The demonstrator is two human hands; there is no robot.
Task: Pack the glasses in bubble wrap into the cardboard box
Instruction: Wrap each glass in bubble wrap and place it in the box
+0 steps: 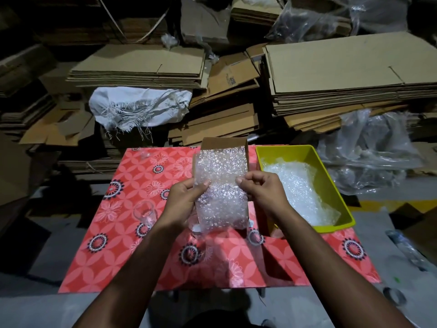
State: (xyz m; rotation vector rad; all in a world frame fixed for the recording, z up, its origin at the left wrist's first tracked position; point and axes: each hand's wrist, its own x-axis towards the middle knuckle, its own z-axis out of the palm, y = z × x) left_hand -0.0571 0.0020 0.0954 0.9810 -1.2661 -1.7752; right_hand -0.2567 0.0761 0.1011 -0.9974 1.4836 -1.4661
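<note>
Both my hands hold up a sheet of bubble wrap (221,185) above the red patterned mat. My left hand (183,201) pinches its left edge and my right hand (261,190) pinches its right edge. Behind the sheet stands a small open cardboard box (223,143), mostly hidden by the wrap. A clear drinking glass (144,213) stands upright on the mat, left of my left hand. A second glass (196,227) shows partly below the sheet, near my left wrist.
A yellow plastic tub (331,183) with more bubble wrap sits on the mat's right side. Stacks of flattened cardboard (343,74), a white woven sack (139,107) and clear plastic bags (369,150) pile up behind the mat (132,245). A tape roll (393,295) lies on the floor at right.
</note>
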